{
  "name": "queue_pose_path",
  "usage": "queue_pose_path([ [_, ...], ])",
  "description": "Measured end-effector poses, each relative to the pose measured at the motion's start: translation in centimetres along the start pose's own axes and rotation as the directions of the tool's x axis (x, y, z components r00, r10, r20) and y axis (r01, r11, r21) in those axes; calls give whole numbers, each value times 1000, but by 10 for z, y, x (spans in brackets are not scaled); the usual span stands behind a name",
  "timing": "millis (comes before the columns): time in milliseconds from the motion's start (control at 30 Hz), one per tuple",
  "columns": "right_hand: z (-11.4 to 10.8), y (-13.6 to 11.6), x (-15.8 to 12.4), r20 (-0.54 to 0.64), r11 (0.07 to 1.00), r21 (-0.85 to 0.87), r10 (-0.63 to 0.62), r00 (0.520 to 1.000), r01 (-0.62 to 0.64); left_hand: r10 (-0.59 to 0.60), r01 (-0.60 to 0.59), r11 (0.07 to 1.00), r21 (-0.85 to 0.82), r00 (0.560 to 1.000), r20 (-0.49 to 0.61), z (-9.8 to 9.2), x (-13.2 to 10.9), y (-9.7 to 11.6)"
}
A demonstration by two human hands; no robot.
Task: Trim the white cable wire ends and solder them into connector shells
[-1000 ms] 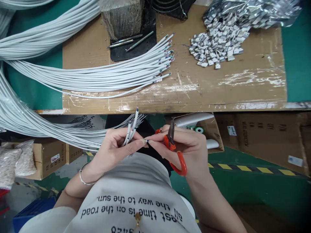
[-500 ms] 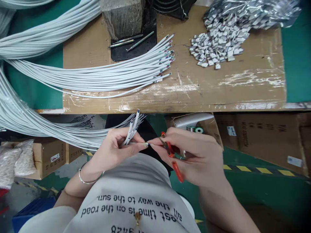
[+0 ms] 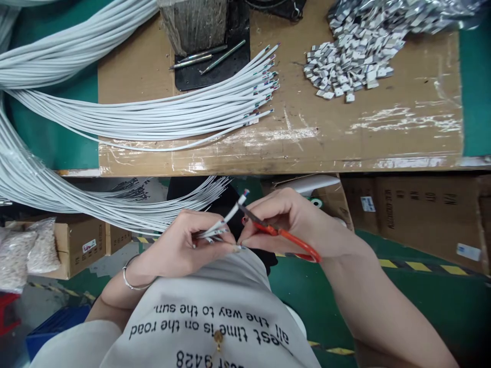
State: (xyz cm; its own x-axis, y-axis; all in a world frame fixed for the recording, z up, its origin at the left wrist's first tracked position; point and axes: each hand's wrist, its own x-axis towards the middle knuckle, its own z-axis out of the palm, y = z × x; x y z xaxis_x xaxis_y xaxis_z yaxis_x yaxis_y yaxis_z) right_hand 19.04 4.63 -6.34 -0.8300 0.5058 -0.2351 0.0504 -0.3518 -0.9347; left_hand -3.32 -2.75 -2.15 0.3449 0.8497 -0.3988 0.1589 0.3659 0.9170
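Brown card (image 3: 333,122) covers our surface (image 3: 475,92); below its edge, our left grip (image 3: 187,250) squeezes white wires (image 3: 233,208), their long tips slanting up right, beside red scissors (image 3: 268,228) clamped in our right grip (image 3: 307,219).

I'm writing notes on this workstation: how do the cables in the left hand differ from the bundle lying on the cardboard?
The held cables are gripped in the left hand; the bundle lies on the cardboard. The held cables are only a few; the bundle has many. The held cables show short ends beyond the hand; the bundle shows long lengths. Both are white with coloured tips.
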Motion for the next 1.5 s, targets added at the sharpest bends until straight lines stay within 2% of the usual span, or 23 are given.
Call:
queue_pose_path([
  [67, 6, 6, -1, -188, 995, 93, 40, 981, -23, 4, -11, 999, -43, 988, -156, 2, 2, -1],
  [133, 15, 11, -1, -389, 992, 123, 28, 921, 22, 33, -54, 996, -66, 956, -292, 4, 5, -2],
  [200, 26, 12, -2, -529, 992, 65, -54, 847, 104, 67, -92, 994, -57, 937, -342, 5, 6, -2],
  [300, 39, 6, -2, -609, 980, -75, -192, 769, 185, 85, -102, 994, -28, 926, -369, 6, 7, -3],
  [500, 46, -2, -3, -602, 949, -226, -313, 735, 220, 122, -121, 992, 27, 916, -383, 7, 6, -3],
  [700, 50, -3, -2, -624, 941, -280, -327, 709, 188, 185, -158, 982, 99, 894, -409, 9, 6, -6],
  [833, 53, -5, 0, -657, 938, -301, -336, 674, 174, 230, -188, 972, 139, 873, -431, 13, 7, -5],
  [933, 56, -5, 4, -699, 946, -255, -322, 638, 198, 238, -201, 971, 130, 860, -452, 15, 7, -2],
  [1067, 66, 1, 15, -759, 956, -90, -247, 602, 278, 133, -165, 986, -31, 880, -455, 18, 8, 3],
  [1133, 74, 7, 22, -794, 950, -64, -235, 561, 307, 68, -151, 976, -160, 898, -435, 20, 9, 4],
  [1200, 83, 13, 27, -836, 936, -167, -301, 458, 310, 4, -135, 949, -284, 908, -420, 22, 10, 4],
  [1267, 89, 19, 29, -823, 882, -386, -461, 331, 271, -49, -119, 916, -384, 915, -401, 24, 10, 4],
  [1333, 91, 24, 29, -728, 772, -604, -636, 257, 200, -75, -109, 883, -456, 927, -366, 24, 11, 3],
  [1400, 89, 29, 28, -624, 665, -728, -743, 241, 165, -88, -96, 858, -504, 940, -329, 21, 12, 3],
  [1500, 81, 35, 27, -546, 598, -775, -796, 260, 205, -130, -42, 844, -534, 951, -281, 15, 14, 3],
])
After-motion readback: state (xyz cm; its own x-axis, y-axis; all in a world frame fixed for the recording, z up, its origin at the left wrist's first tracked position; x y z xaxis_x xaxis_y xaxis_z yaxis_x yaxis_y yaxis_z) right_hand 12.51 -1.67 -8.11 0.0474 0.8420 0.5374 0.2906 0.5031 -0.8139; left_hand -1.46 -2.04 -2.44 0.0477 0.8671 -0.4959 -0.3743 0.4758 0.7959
